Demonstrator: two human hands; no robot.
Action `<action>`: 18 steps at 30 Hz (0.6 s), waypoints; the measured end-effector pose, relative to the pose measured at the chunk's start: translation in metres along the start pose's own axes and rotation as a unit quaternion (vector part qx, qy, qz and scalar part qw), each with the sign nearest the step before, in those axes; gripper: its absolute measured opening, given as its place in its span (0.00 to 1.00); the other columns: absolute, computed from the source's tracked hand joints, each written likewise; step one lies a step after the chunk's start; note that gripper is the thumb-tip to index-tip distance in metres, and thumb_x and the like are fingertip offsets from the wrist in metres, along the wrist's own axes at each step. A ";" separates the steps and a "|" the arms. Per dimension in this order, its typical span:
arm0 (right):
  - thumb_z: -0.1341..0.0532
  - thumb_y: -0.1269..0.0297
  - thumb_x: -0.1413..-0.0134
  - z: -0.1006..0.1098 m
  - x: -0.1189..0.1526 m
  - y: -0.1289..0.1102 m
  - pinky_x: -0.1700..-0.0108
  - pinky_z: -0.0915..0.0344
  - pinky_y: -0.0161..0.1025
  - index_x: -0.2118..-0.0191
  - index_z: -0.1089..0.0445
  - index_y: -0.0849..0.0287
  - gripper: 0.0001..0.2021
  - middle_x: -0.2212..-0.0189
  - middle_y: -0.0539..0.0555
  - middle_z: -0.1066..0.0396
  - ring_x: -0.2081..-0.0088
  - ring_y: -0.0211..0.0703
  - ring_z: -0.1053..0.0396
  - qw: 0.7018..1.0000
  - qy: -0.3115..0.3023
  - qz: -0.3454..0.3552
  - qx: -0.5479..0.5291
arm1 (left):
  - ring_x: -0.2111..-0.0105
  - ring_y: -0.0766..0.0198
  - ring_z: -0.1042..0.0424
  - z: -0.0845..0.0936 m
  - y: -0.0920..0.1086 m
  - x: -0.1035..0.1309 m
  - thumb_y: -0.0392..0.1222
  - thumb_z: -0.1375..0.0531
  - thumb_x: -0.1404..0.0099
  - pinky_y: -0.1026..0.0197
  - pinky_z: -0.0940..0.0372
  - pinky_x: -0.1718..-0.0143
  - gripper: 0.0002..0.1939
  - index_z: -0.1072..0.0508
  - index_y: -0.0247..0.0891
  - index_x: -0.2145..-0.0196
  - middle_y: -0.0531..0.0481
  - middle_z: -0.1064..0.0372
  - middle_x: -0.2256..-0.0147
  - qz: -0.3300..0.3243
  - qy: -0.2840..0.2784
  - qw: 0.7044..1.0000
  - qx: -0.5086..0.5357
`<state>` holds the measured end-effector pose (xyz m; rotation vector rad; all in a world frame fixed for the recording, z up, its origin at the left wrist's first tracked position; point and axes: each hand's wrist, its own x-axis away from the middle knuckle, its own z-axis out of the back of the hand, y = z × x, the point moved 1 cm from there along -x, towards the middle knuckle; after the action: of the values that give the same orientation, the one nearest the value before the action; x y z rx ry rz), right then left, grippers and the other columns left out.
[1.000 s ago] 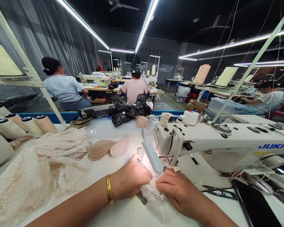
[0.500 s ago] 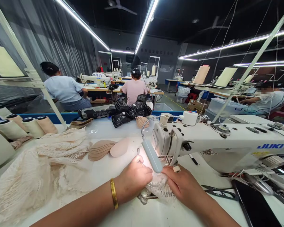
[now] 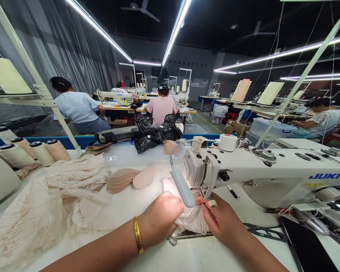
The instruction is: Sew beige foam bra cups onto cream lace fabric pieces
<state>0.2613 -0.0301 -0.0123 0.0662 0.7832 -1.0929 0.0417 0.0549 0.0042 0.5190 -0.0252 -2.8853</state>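
Cream lace fabric (image 3: 193,220) with a fringe-like edge lies bunched under the head of a white JUKI sewing machine (image 3: 257,162). My left hand (image 3: 163,211), a gold bangle at its wrist, is closed at the left side of the lace; its fingertips are hidden. On the other side, my right hand (image 3: 222,215) pinches the lace between thumb and fingers close to the presser area. A grey lamp (image 3: 183,187) on a bendy neck lights this spot and covers the needle. Under the lamp's left side lies a pale piece of material (image 3: 167,185).
More cream lace (image 3: 25,219) is heaped at left, beside stacked beige oval pads (image 3: 121,180). Thread cones (image 3: 42,154) stand behind it. A black phone (image 3: 303,245) lies at right. Black plastic bags (image 3: 158,134) sit at the back. Co-workers (image 3: 162,105) sit beyond.
My left hand has rolled into a tighter fist, its fingers now turned from view. My right fingers have moved up nearer the presser area. The lace has shifted slightly.
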 end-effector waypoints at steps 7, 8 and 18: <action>0.48 0.76 0.34 0.004 -0.001 -0.022 0.50 0.29 0.48 0.39 0.39 0.56 0.20 0.50 0.59 0.24 0.51 0.51 0.26 0.996 -0.057 0.069 0.009 | 0.54 0.47 0.28 0.026 0.001 0.002 0.49 0.34 0.38 0.45 0.33 0.49 0.12 0.25 0.42 0.59 0.46 0.26 0.56 0.084 -0.066 0.994 0.028; 0.47 0.75 0.35 0.004 -0.003 -0.026 0.47 0.31 0.49 0.38 0.40 0.57 0.21 0.46 0.60 0.26 0.47 0.52 0.28 0.994 -0.073 0.087 -0.001 | 0.54 0.48 0.28 0.029 0.003 0.001 0.48 0.33 0.38 0.46 0.32 0.51 0.15 0.25 0.41 0.56 0.45 0.27 0.56 0.100 -0.077 0.991 0.035; 0.48 0.82 0.41 -0.009 0.000 -0.012 0.52 0.31 0.46 0.57 0.28 0.55 0.17 0.55 0.58 0.23 0.57 0.49 0.27 0.980 -0.153 0.041 0.119 | 0.57 0.51 0.28 0.055 0.013 0.000 0.44 0.34 0.38 0.52 0.32 0.55 0.12 0.28 0.42 0.57 0.47 0.28 0.56 0.062 -0.210 0.973 0.066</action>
<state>0.2471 -0.0323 -0.0150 0.1288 0.3686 -1.0829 0.0250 0.0414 0.0567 -0.0802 -0.3047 -2.8245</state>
